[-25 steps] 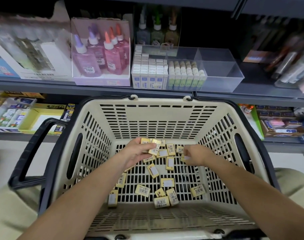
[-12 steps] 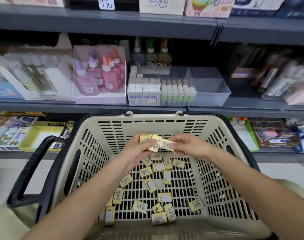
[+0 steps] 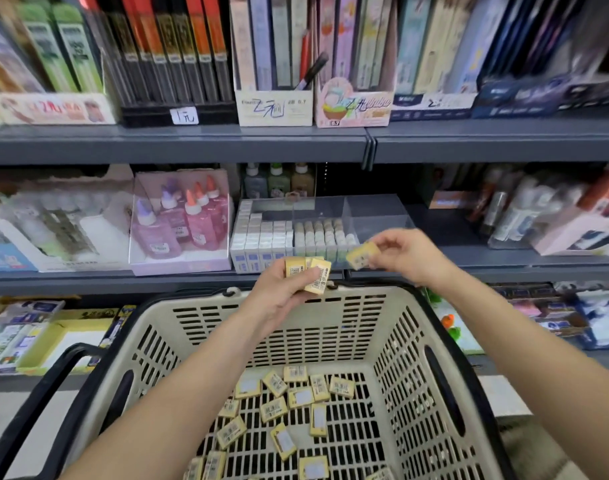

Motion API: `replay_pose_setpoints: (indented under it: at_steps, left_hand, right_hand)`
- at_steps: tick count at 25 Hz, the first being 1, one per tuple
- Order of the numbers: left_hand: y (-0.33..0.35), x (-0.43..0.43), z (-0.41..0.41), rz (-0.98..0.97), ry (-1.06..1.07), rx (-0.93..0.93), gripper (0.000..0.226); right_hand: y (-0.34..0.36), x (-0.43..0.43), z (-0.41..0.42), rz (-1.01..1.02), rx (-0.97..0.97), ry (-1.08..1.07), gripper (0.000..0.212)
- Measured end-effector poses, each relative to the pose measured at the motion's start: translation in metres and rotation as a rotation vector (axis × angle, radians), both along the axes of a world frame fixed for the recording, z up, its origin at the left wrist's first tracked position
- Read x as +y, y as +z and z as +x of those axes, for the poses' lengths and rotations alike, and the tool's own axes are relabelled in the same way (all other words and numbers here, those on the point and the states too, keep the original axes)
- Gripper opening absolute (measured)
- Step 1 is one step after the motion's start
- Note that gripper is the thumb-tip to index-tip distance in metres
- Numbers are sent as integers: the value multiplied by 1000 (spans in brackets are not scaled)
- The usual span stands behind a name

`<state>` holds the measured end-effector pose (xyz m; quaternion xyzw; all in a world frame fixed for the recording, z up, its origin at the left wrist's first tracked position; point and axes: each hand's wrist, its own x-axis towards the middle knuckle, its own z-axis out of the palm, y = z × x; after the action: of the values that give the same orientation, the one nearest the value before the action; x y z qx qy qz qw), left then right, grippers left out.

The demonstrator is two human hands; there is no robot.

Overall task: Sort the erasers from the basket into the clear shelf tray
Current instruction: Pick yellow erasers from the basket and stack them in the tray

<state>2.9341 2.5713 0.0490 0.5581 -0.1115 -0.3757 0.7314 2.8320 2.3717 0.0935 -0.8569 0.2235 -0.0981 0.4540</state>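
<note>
A beige slotted basket (image 3: 393, 344) sits in front of me with several small yellow erasers (image 3: 298, 398) scattered on its floor. My left hand (image 3: 279, 296) is raised above the basket's far rim and grips a small stack of yellow erasers (image 3: 308, 273). My right hand (image 3: 408, 254) pinches one yellow eraser (image 3: 362, 255) just in front of the clear shelf tray (image 3: 379, 220). The tray's left sections hold rows of white and pale erasers (image 3: 285, 237); its right section looks bare.
Pink and purple glue bottles in a clear box (image 3: 182, 220) stand left of the tray. Grey shelf edges (image 3: 178, 143) run above and below it. Pen boxes fill the upper shelf. The basket's black handle (image 3: 36, 410) hangs at the lower left.
Both hands have risen from the basket floor to shelf height. My right hand has drawn one eraser away from the stack in my left hand. The view tilted upward.
</note>
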Motion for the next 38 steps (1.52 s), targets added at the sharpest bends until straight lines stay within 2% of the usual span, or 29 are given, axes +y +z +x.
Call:
replay_pose_setpoints:
  at_steps: [3,5,8,11,16,20,27,29,31,32,35,38]
  left_hand:
    - [8,-9,8,-18,6,-15,30]
    - [8,-12,14,-33,26,-8,31]
    - [5,-15,18,-24,42,3,33]
    - [-1,-19,19,-1,36,2,37]
    - [-3,-26,18,10,24,11,33]
    - [-1,-30,17,-10,24,23,32]
    - [0,-35,12,9,10,18,29]
    - [0,-37,10,13,5,18,31]
    - [0,-40,9,8,-5,17,32]
    - [1,-42,9,1,-12,13,32]
    - [4,-50,5,-19,-22,-6,32]
    - [5,-60,1,-67,-10,30,29]
  right_hand:
    - [15,-41,17,-301,-54,-143,16]
    - [19,-57,27,-483,-4,-152,21]
    - [10,-64,40,-539,145,-61,25]
    - [-3,-63,51,-477,254,74,25]
    - [-13,-64,55,-292,236,181,21]
    - [-9,-63,53,-333,236,255,16]
    - [-5,-56,54,-278,400,308,27]
    - [-2,-54,51,-393,326,283,32]
    - [1,-47,46,-503,123,194,34]
    - [4,-40,42,-483,34,178,29]
    - [6,-16,31,-223,-10,247,17]
    - [3,-10,26,-11,-19,177,12]
